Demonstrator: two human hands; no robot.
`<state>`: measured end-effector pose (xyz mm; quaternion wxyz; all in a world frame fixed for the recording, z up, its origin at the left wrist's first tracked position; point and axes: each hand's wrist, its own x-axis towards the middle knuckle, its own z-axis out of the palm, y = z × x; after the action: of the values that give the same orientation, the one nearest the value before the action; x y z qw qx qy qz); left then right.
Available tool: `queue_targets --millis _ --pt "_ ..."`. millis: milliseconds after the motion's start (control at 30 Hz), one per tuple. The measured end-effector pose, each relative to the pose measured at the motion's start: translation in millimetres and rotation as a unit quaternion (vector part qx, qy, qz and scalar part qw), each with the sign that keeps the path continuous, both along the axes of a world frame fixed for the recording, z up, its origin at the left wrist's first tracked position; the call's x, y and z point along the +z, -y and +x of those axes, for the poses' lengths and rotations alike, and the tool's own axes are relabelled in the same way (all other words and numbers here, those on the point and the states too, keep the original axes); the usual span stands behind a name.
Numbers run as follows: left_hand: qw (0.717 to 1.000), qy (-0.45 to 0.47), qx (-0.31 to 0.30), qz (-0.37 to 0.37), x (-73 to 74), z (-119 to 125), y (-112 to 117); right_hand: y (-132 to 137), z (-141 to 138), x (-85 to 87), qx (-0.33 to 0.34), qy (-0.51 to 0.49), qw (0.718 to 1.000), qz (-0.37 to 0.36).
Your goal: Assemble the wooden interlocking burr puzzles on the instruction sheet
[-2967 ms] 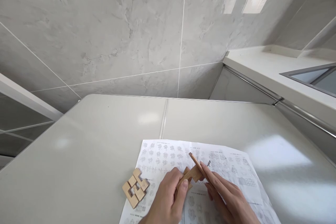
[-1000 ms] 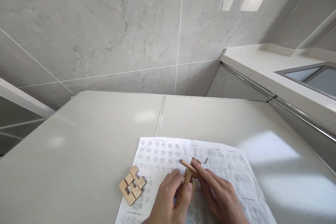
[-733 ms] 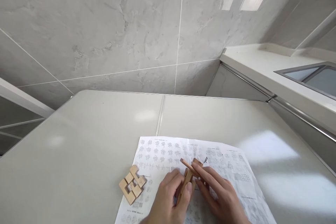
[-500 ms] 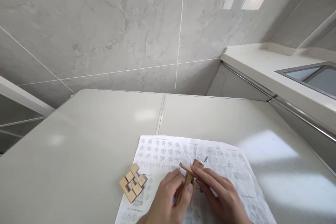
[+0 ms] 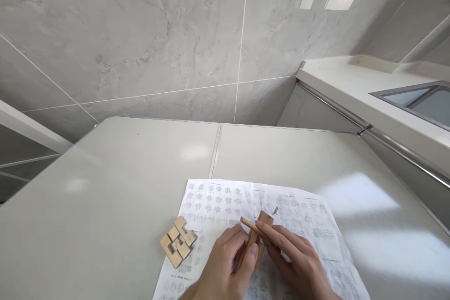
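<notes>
My left hand (image 5: 230, 262) is closed around upright-tilted wooden puzzle pieces (image 5: 266, 218), its thumb pressed along one bar. From the other side, my right hand (image 5: 295, 253) grips a thin wooden stick (image 5: 249, 223) that lies across the pieces and points up to the left. How the pieces fit together is partly hidden by my fingers. Both hands are above a printed paper sheet (image 5: 225, 192) covered in small diagrams. Left of my hands, a flat cluster of joined wooden blocks (image 5: 173, 258) lies partly on the sheet's left edge.
The sheet rests on a pale table (image 5: 116, 187) with a seam down its middle. A grey tiled wall (image 5: 158, 33) stands behind. To the right is a white counter (image 5: 337, 72) with a metal-framed inset (image 5: 418, 98).
My hands and the wooden pieces they hold stay almost in place, with only slight finger movement. The whole view has shifted very slightly.
</notes>
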<state>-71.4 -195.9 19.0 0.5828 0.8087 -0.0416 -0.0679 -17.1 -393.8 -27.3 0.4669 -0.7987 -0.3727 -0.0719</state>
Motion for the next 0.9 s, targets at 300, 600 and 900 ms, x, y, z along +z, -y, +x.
queue_targets --millis 300,600,900 --pt "1.000 -0.009 0.001 -0.009 -1.4 -1.0 0.1 -3.4 3.1 6.3 -0.001 -0.011 1.000 0.024" --pt "0.987 -0.079 0.020 -0.136 5.4 0.2 -5.5 -1.4 -3.9 -6.4 -0.066 -0.192 0.975 0.094" --pt "0.953 -0.155 -0.040 -0.256 7.7 1.7 -10.4 -4.7 -1.4 21.2 0.077 -0.480 0.868 0.098"
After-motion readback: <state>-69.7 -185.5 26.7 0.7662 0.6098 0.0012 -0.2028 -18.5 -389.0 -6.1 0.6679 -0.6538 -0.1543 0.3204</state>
